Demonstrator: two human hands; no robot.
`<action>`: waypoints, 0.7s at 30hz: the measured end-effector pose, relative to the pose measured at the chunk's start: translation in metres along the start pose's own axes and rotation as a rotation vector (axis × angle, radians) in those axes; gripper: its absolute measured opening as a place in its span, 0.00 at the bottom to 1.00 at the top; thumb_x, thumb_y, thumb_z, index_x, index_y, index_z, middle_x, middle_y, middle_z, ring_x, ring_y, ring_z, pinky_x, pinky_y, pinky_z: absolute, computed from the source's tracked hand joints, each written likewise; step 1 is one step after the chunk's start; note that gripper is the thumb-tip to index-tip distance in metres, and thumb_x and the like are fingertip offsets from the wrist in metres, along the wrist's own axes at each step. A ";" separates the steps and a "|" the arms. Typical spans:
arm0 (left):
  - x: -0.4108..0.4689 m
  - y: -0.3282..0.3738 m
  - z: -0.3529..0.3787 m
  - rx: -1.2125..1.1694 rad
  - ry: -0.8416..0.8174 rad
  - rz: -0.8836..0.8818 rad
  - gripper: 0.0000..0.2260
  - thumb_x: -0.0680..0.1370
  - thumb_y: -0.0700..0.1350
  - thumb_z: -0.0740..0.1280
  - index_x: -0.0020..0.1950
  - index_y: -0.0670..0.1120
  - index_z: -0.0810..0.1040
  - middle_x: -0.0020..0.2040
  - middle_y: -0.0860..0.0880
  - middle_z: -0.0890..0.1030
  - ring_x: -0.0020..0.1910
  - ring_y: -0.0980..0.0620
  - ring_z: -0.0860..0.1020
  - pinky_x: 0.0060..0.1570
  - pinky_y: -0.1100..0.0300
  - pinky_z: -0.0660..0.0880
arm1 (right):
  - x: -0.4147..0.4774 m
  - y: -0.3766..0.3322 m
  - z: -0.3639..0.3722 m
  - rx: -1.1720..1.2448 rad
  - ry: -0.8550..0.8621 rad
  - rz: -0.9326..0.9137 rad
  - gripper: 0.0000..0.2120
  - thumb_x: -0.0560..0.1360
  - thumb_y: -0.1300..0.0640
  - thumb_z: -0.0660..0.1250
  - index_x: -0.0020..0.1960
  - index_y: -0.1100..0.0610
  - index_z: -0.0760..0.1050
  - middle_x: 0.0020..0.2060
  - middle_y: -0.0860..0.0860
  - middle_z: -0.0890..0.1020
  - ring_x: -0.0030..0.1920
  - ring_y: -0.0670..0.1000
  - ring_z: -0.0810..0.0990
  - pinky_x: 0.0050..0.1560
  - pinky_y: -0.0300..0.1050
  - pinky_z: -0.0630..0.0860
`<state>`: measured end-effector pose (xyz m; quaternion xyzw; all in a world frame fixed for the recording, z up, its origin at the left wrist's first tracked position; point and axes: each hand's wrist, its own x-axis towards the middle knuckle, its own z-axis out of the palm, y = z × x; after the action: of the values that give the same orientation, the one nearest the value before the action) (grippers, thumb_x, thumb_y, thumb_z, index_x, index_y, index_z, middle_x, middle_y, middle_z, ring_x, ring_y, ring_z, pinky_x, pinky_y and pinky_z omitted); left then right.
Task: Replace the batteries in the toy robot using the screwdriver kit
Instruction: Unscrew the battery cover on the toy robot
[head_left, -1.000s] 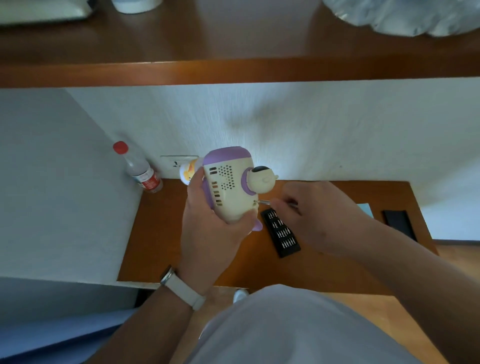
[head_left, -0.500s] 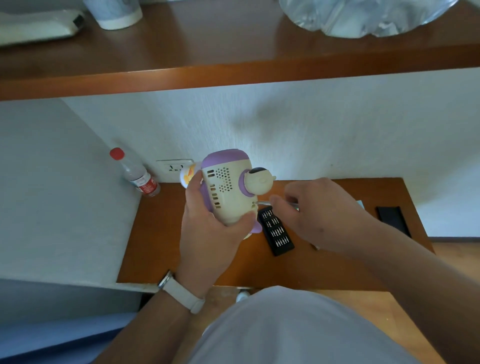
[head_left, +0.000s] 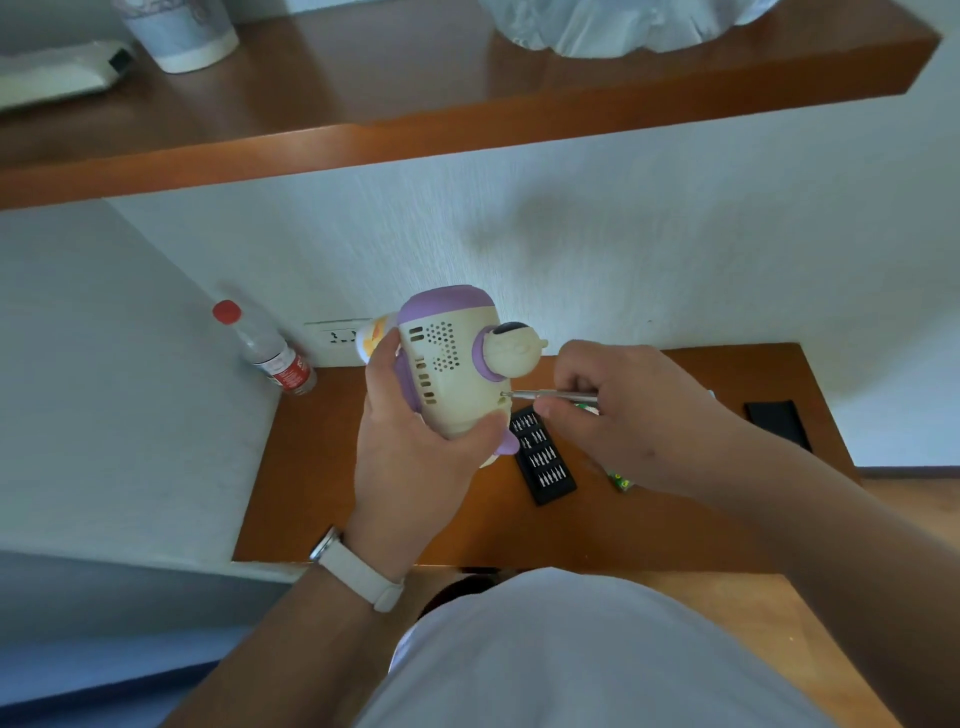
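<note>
My left hand (head_left: 410, 457) grips a cream and purple toy robot (head_left: 452, 364) above the wooden desk (head_left: 332, 467), its vented back turned up toward me. My right hand (head_left: 628, 415) pinches a thin silver screwdriver (head_left: 550, 396) held level, its tip against the robot's right side near the lower edge. A black tray of screwdriver bits (head_left: 543, 454) lies open on the desk just under both hands. Green batteries (head_left: 621, 479) peek out from beneath my right hand.
A clear bottle with a red cap (head_left: 270, 351) leans in the back left corner beside a wall socket (head_left: 335, 338). A black lid (head_left: 776, 423) lies at the desk's right. Overhead, a wooden shelf (head_left: 467, 124) carries a cup (head_left: 179, 31) and a plastic bag (head_left: 613, 23).
The view has tilted down a little. My right hand has shifted slightly along the screwdriver, whose tip stays at the robot's side. My left hand keeps the robot in place.
</note>
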<state>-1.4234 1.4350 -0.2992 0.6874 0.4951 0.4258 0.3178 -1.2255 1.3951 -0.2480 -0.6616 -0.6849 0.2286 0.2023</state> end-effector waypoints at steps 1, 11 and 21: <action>0.000 0.001 0.001 0.005 0.000 0.007 0.42 0.66 0.56 0.79 0.72 0.63 0.58 0.56 0.80 0.68 0.59 0.73 0.71 0.35 0.75 0.75 | -0.001 0.002 0.000 0.013 0.020 0.000 0.12 0.78 0.45 0.64 0.40 0.48 0.68 0.29 0.46 0.76 0.29 0.45 0.75 0.29 0.37 0.66; 0.017 0.007 0.008 -0.029 -0.027 0.071 0.41 0.66 0.50 0.81 0.70 0.63 0.59 0.54 0.82 0.68 0.57 0.77 0.70 0.33 0.77 0.73 | 0.008 0.010 -0.005 0.059 0.151 0.057 0.12 0.77 0.46 0.64 0.40 0.52 0.76 0.30 0.49 0.78 0.29 0.48 0.75 0.28 0.40 0.69; 0.049 -0.009 -0.025 -0.055 -0.029 0.115 0.42 0.68 0.45 0.82 0.64 0.74 0.58 0.54 0.83 0.68 0.57 0.78 0.69 0.33 0.79 0.72 | 0.046 -0.001 0.014 0.350 0.176 -0.010 0.08 0.74 0.51 0.72 0.38 0.50 0.76 0.30 0.44 0.78 0.27 0.43 0.73 0.28 0.34 0.68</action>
<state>-1.4427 1.4846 -0.2827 0.7121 0.4382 0.4467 0.3185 -1.2367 1.4404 -0.2602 -0.6303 -0.6177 0.2845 0.3745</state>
